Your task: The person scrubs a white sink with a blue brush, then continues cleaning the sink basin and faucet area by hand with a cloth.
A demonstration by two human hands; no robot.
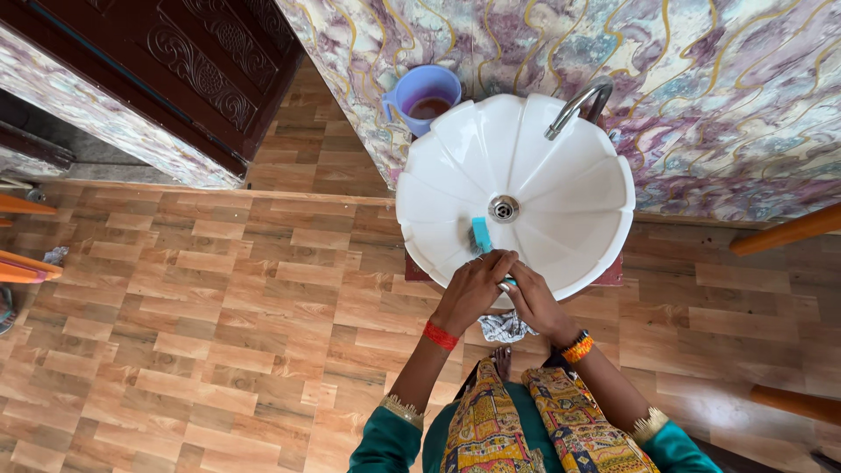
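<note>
Both hands hold one blue brush (481, 235) in the white sink (561, 206). The left hand (473, 287) wraps its handle. The right hand (534, 302) closes beside it, adding push. Bristles press down near the drain (504, 208).

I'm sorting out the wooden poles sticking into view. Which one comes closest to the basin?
The upper right pole, slanting beside the white basin; the lower right pole and left poles lie farther off.
</note>
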